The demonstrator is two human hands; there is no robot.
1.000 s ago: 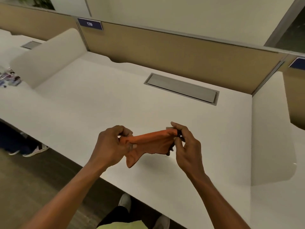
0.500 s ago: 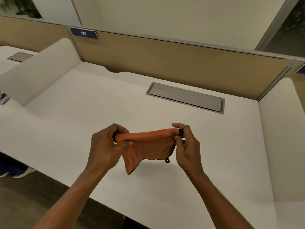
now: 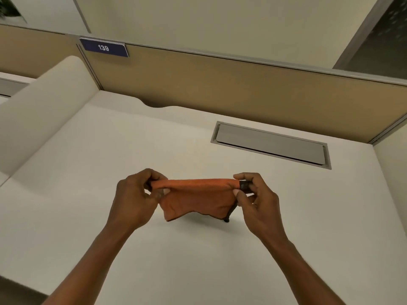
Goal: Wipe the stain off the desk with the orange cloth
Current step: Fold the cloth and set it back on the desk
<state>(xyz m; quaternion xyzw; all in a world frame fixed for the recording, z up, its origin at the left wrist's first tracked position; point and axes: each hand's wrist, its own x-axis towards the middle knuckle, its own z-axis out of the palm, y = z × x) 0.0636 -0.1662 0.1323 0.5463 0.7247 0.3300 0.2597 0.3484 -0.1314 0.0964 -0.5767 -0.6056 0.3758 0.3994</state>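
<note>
The orange cloth (image 3: 198, 199) hangs stretched between both hands a little above the white desk (image 3: 110, 172). My left hand (image 3: 134, 199) pinches its left end. My right hand (image 3: 255, 203) pinches its right end, where a dark trim and a small dark loop hang down. The cloth's lower edge droops toward the desk surface. A faint orange-tinted patch (image 3: 193, 143) shows on the desk beyond the cloth; I cannot tell for sure that it is the stain.
A grey cable hatch (image 3: 271, 145) is set into the desk at the back right. A tan partition (image 3: 220, 84) with a blue "139" label (image 3: 103, 47) runs along the back. White side dividers stand at the left (image 3: 39, 111) and right (image 3: 394, 172).
The cloth has been pulled wider and straighter between the hands. The view has moved forward over the desk, so the floor and front edge have dropped out of sight.
</note>
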